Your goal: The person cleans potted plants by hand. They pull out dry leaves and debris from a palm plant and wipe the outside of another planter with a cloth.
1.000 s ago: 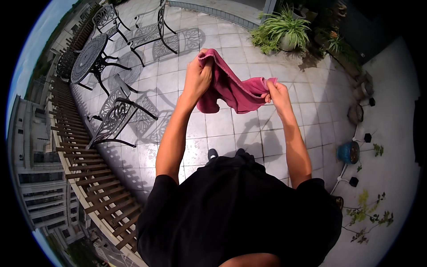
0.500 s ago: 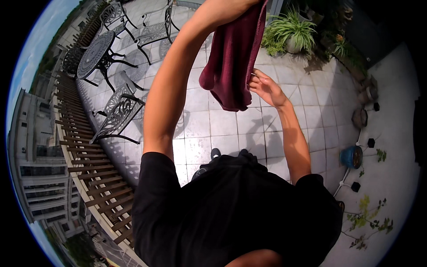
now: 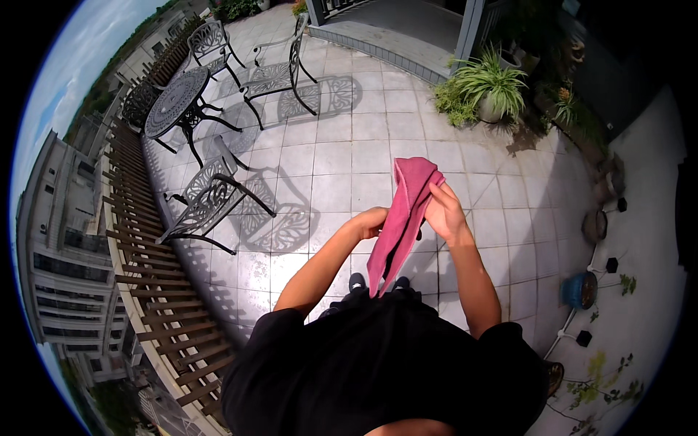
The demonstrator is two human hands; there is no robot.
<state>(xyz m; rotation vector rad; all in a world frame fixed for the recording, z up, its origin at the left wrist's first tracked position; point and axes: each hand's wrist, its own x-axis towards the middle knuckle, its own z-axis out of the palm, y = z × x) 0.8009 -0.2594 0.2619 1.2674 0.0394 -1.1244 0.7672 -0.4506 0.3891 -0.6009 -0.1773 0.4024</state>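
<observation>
A pink cloth (image 3: 411, 192), like a folded towel, hangs in front of my body at about waist height. Its folds overlap at the top and narrow to a hanging point near my shirt. My right hand (image 3: 447, 213) grips the upper right edge, thumb and fingers closed on the fabric. On the other side, my left hand (image 3: 371, 222) is curled against the cloth's left edge; its fingertips go out of sight behind the fabric.
A round metal table (image 3: 174, 102) with patterned metal chairs (image 3: 207, 189) stands left, beside a slatted railing (image 3: 156, 291). Potted plants (image 3: 491, 91) sit by a step (image 3: 378, 45) ahead. A blue pot (image 3: 579, 291) is along the right wall. Pale tiles (image 3: 334, 156) cover the floor.
My left hand has come down from high up to waist level. The cloth has dropped with it, turned its brighter pink side up and folded over. My right hand now grips its upper edge.
</observation>
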